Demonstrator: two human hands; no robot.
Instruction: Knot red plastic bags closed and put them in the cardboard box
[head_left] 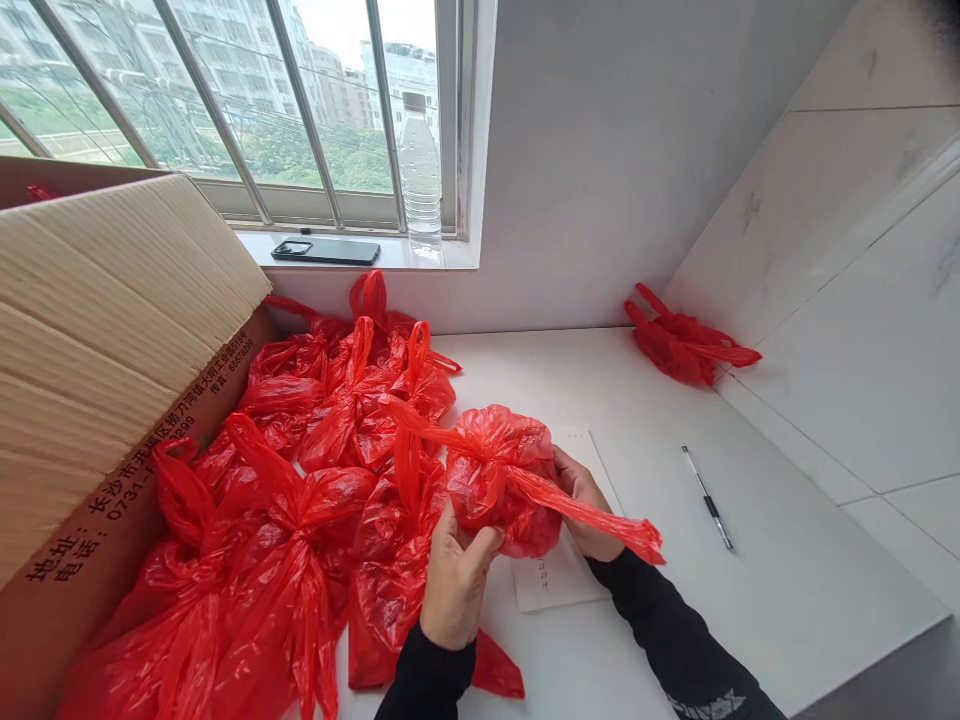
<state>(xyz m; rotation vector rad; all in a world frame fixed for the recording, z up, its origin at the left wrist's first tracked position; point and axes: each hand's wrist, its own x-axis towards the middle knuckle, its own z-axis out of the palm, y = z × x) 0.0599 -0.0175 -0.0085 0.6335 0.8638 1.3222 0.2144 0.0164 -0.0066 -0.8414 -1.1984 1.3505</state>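
Between my two hands is a red plastic bag (501, 470), knotted at the top, with its handles sticking out to both sides. My left hand (456, 580) grips its near lower left side, thumb on the front. On the right side, my right hand (589, 500) holds the bag, its fingers partly hidden behind the plastic. What the bag contains cannot be made out. Beneath it lies a sheet of paper (551, 590) with handwritten numbers, partly covered by the bag and my right arm. Several more knotted red bags (292, 540) are heaped to the left.
An open cardboard box (135, 330) with printed characters stands at the left. A pen (707, 498) lies on the white table (787, 590) at the right. Another red bag (682, 345) rests by the wall. The windowsill bears a phone (326, 250) and a water bottle (421, 180).
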